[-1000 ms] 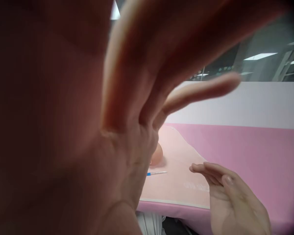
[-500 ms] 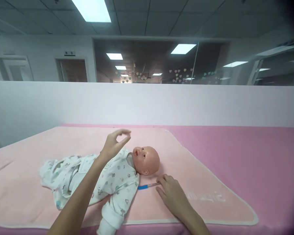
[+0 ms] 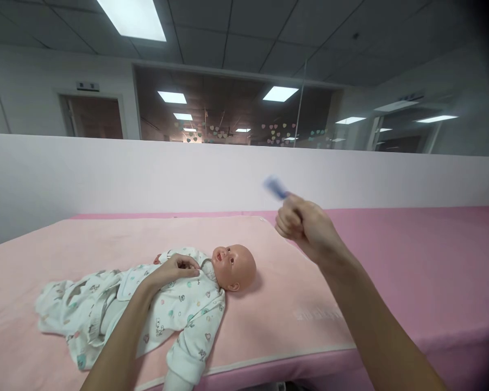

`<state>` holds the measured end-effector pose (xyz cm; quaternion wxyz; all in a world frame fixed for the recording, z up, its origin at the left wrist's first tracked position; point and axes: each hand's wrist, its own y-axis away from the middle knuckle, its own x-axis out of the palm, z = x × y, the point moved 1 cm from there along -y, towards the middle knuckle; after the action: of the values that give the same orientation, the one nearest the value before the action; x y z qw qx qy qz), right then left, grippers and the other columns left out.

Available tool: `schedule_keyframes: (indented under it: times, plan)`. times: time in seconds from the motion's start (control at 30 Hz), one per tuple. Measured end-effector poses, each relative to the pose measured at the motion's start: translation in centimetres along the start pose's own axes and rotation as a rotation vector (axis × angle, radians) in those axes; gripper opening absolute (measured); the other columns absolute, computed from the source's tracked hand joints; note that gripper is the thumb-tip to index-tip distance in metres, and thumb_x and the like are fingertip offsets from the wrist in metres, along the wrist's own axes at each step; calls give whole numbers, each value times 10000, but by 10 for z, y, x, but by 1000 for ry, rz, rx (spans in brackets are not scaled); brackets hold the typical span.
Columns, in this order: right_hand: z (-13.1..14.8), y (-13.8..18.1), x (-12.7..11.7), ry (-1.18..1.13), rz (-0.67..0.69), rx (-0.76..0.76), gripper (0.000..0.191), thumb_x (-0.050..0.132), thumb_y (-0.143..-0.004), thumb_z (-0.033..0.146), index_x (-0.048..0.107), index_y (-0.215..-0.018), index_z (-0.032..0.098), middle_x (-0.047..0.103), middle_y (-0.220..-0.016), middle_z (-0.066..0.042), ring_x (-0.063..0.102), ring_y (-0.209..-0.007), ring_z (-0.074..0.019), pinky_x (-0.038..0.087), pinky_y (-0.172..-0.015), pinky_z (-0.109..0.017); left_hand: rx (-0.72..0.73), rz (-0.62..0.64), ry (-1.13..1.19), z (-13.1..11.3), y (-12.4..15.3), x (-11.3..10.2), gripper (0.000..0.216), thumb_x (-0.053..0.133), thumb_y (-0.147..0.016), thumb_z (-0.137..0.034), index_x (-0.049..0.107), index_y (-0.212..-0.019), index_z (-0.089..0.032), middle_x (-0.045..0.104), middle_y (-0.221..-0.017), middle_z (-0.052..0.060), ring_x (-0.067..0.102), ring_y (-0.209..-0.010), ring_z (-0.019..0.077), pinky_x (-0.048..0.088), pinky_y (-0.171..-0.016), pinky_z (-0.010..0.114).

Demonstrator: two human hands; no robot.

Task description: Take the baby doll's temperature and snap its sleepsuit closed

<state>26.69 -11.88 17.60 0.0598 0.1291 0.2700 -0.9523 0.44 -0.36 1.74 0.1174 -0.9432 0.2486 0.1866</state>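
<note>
A baby doll [image 3: 233, 267] in white patterned clothes [image 3: 195, 309] lies on its back, head to the right. My left hand [image 3: 175, 270] is on the doll's chest just below the collar, thumb and fingers drawn together on the top's fabric; the exact contact is partly hidden. Raised above the mat to the right of the doll, my right hand [image 3: 303, 222] is closed in a fist around a slim stick with a blue end [image 3: 275, 187]. That blue end is blurred by motion and points up and left; the rest is hidden in the fist.
A pale pink mat [image 3: 285, 293] lies under the doll, over a darker pink padded surface [image 3: 415, 271]. A low white wall [image 3: 187, 174] stands along the back, with windows behind it. The near edge of the padded surface runs below my right forearm.
My right hand has lifted the blue-ended stick from the mat beside the doll's shoulder, up and to the right. My left hand has lowered onto the doll's chest and closed. The view has shifted slightly right.
</note>
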Motion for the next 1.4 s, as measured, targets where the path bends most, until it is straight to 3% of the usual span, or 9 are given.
schedule_keyframes:
  times: [0.13, 0.27, 0.4, 0.63, 0.73, 0.87, 1.07, 1.27, 1.4]
  plan:
    - [-3, -14, 30, 27, 138, 102, 461, 536, -718, 415, 238, -437, 204, 171, -384, 95, 127, -372, -33, 117, -383, -211, 25, -5, -11, 1, 0, 0, 326, 686, -607, -416, 673, -749, -123, 553, -617, 15, 451, -588, 108, 328, -549, 218]
    - [-5, -23, 43, -142, 265, 108, 449, 421, -768, 413, 190, -437, 215, 154, -372, 88, 139, -372, -47, 169, -381, -212, 36, -21, -33, 0, 0, 1, 374, 685, -594, -446, 684, -784, -124, 587, -664, 38, 467, -611, 121, 337, -543, 223]
    - [6, -39, 48, 122, 364, 94, 436, 532, -696, 360, 235, -415, 210, 166, -367, 95, 112, -375, -34, 122, -374, -211, 31, -68, -17, 0, 0, 0, 419, 709, -560, -442, 682, -830, -124, 546, -614, 16, 444, -581, 108, 317, -522, 218]
    - [11, -32, 41, 261, 339, 21, 457, 543, -701, 372, 257, -387, 204, 176, -356, 88, 121, -382, -38, 114, -398, -227, 50, -68, 16, 1, 2, -1, 394, 703, -568, -427, 674, -821, -127, 479, -567, -7, 407, -564, 97, 295, -512, 215]
    - [-12, -5, 36, 99, 316, 123, 460, 424, -772, 434, 261, -406, 207, 215, -383, 74, 178, -383, -51, 176, -412, -224, 55, -52, 14, -1, 3, -2, 382, 683, -595, -424, 676, -840, -131, 479, -572, -11, 411, -568, 96, 299, -519, 215]
    - [-77, 35, 33, 281, 359, 270, 451, 463, -760, 404, 318, -392, 186, 270, -388, 59, 215, -389, -53, 167, -432, -230, 26, 50, -59, -5, 6, -4, 377, 671, -613, -416, 683, -890, -161, 527, -620, -4, 439, -616, 114, 317, -545, 216]
    - [-166, 56, 21, 443, 208, 384, 496, 357, -806, 409, 398, -369, 178, 297, -345, 35, 288, -371, -78, 237, -460, -236, 6, 66, 5, -7, 9, -5, 307, 667, -637, -376, 690, -835, -143, 576, -669, 21, 473, -657, 123, 357, -586, 219]
    - [-187, 55, 22, 935, 78, 339, 232, 434, -759, 340, 560, -644, 184, 578, -602, -18, 500, -551, -136, 239, -495, -223, -1, 72, 81, -9, 10, -4, 218, 672, -643, -306, 682, -783, -139, 589, -673, 16, 487, -655, 111, 362, -596, 209]
    - [-190, 57, 27, 1157, 74, 338, 249, 380, -809, 392, 530, -837, 195, 611, -668, -40, 556, -598, -179, 237, -502, -228, -25, 52, 112, -9, 10, -4, 203, 680, -631, -284, 683, -773, -141, 615, -706, 21, 507, -678, 121, 371, -623, 218]
